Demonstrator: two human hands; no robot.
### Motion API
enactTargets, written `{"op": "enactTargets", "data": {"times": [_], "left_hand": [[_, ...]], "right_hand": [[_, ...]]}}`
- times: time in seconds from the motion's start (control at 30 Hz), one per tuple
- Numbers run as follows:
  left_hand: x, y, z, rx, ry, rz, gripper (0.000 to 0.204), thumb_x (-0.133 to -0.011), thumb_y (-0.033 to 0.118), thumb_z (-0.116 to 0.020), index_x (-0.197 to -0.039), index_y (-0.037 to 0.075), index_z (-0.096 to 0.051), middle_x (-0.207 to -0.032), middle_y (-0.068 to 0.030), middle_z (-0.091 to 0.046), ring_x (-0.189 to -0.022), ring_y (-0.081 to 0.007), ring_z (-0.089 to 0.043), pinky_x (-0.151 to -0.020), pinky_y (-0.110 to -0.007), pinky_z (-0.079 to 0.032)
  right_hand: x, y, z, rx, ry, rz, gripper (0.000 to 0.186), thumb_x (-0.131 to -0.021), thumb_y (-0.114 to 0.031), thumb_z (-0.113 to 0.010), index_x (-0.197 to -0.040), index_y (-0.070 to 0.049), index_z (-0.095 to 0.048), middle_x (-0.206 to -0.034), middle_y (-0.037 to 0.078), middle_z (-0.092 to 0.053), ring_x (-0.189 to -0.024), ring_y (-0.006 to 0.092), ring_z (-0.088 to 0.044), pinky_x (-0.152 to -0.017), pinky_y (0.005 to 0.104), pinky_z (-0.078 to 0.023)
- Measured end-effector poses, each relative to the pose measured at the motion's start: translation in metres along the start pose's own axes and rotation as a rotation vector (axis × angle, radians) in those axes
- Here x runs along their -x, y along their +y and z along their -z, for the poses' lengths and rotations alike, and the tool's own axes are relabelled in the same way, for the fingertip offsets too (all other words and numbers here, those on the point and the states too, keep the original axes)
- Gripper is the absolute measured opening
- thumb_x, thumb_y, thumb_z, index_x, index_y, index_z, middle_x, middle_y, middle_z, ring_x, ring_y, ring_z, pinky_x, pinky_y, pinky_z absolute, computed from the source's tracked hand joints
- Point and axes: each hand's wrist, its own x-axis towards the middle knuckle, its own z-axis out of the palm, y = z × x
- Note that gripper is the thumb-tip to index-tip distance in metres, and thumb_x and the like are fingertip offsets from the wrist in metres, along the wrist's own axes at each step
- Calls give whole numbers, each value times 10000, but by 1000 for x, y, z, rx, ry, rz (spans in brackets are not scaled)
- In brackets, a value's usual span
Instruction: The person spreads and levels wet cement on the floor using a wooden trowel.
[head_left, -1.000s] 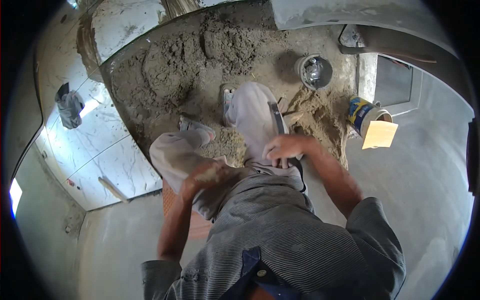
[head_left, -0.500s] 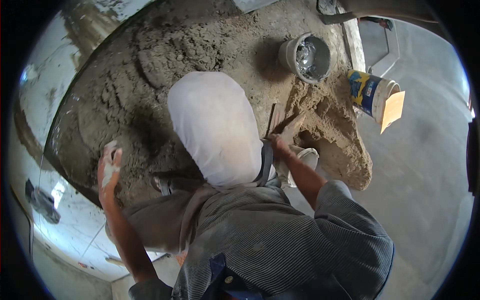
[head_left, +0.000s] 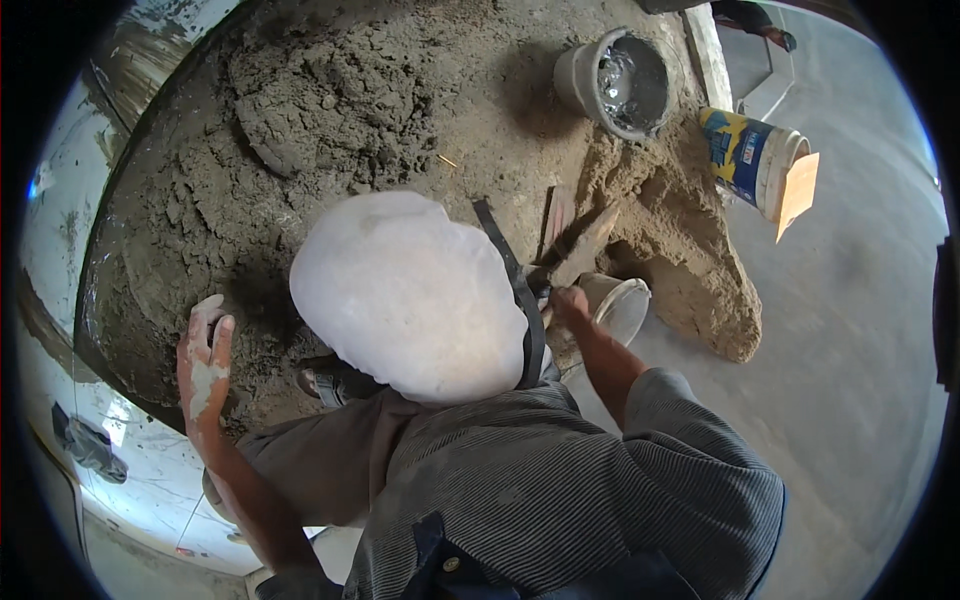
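Note:
My left hand (head_left: 206, 358), smeared with pale grey paste, is held over the wet mortar (head_left: 330, 110) at the left. Its fingers are apart and hold nothing. At the right, my right hand (head_left: 570, 304) is closed round the handle end of a trowel (head_left: 586, 245), whose pointed, mortar-coated blade points away from me. A small white bucket (head_left: 622, 312) is right beside this hand. Just beyond lies a flat wooden piece (head_left: 557, 218). A large rounded white cloth shape (head_left: 410, 295) fills the middle and hides the ground below; I cannot tell what it is. A black strap (head_left: 515, 270) runs along it.
A grey bucket (head_left: 640, 88) with shiny contents stands at the far right. Near it are a heap of sandy mix (head_left: 690, 250) and a blue-and-yellow tub (head_left: 745, 160) with an orange card. Smooth grey floor (head_left: 840, 340) extends right. A dark cloth (head_left: 90, 448) lies on pale tiles.
The white shape looks broader and further left. My left hand has shifted slightly left and down in view; my right hand still grips the trowel. The buckets appear higher as the view shifts.

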Motion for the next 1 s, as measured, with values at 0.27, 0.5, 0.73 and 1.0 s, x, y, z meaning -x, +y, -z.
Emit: {"op": "enactTargets", "data": {"times": [0.27, 0.5, 0.73, 1.0], "left_hand": [[40, 31, 21, -115, -10, -40, 390, -907, 275, -512, -1207, 26, -509, -1100, -175, -574, -1005, -320, -560, -865, -385, -442], [57, 33, 30, -156, -32, -103, 396, -895, 253, -534, -1215, 22, -501, -1154, -178, -546, -1049, -338, -539, -896, -389, -429], [63, 41, 25, -187, -49, -42, 409, -877, 254, -548, -1245, 86, -493, -1194, -185, -533, -1102, -361, -508, -948, -403, -388], [63, 48, 30, -207, -110, -8, 470, -867, 326, -557, -1278, 122, -455, -1220, -143, -514, -1097, -366, -496, -923, -420, -404]], "right_hand": [[18, -41, -58, -94, 266, -110, 437, -739, -278, -660, -991, 50, -520, -934, 245, -583, -929, 382, -564, -752, 444, -453], [-45, -13, -17, -801, 622, 320, 378, -863, -296, -566, -1022, 46, -536, -900, 140, -623, -757, 174, -603, -646, 302, -465], [-48, -25, -28, -85, 267, -110, 387, -760, -335, -607, -993, -26, -592, -896, 169, -640, -873, 324, -608, -762, 402, -474], [46, -94, 33, 163, 161, 251, 355, -754, -363, -646, -855, -34, -562, -877, 182, -630, -835, 382, -594, -702, 449, -457]]}}
